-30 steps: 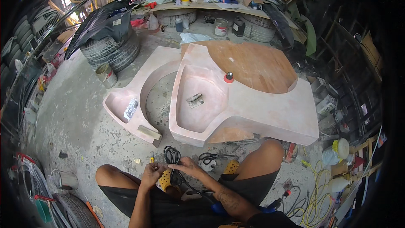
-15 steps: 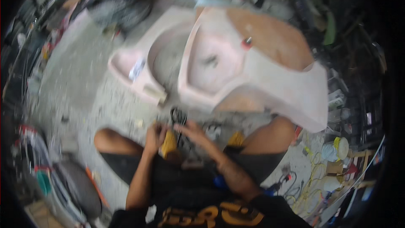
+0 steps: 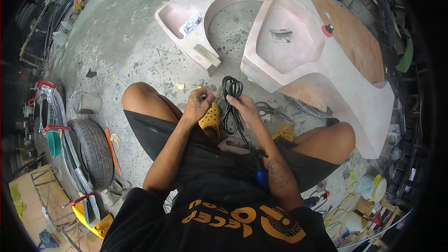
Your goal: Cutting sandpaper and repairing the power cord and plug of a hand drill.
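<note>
One coiled black cable (image 3: 229,111), two yellow clogs (image 3: 210,117), one pair of scissors (image 3: 273,111), two pinkish-white molded pieces (image 3: 345,80)

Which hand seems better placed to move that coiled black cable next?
Probably the right hand: its thumb and fingers hold the coiled black cable. The left hand is just beside it, with no clear grip on the coil.

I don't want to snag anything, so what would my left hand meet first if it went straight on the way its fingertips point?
Probably the coiled black cable in your right hand, just right of your left hand, though depth is unclear.
</note>
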Demonstrator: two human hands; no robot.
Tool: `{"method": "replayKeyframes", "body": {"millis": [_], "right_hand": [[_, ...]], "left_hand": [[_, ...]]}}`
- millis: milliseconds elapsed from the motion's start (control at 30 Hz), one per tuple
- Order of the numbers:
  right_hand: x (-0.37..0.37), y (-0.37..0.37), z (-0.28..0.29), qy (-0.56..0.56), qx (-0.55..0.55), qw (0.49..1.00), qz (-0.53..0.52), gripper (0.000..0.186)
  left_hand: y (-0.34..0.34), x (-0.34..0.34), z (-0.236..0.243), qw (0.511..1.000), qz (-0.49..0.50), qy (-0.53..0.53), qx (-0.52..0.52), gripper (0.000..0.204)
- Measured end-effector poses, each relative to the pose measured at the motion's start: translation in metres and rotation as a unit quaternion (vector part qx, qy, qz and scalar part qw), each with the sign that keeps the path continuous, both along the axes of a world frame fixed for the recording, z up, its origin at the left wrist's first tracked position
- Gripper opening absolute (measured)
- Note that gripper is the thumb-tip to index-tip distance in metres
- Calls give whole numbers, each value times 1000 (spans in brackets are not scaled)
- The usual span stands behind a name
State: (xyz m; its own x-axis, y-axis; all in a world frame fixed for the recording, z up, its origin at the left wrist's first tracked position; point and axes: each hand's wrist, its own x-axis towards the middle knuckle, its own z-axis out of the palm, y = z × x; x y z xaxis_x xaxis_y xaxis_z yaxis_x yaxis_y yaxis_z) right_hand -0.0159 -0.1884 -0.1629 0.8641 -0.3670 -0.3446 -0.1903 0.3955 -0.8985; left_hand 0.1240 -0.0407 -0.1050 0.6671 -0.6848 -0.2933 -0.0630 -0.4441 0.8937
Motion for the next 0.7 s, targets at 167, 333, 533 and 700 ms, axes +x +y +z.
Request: {"method": "replayKeyframes", "body": {"millis": [167, 333, 533, 700], "right_hand": [[1, -6, 14, 29, -78, 996, -15, 30], [2, -4, 11, -11, 47, 997, -65, 31], [2, -4, 14, -46, 164, 983, -72, 30], [1, -4, 8, -76, 141, 984, -75, 30]], "left_hand": [[-2, -16, 16, 950, -126, -247, -142, 14], [5, -19, 5, 952, -143, -253, -99, 9], [-2, -9, 10, 974, -102, -195, -55, 8], [-6, -15, 25, 960, -80, -240, -116, 11]]}}
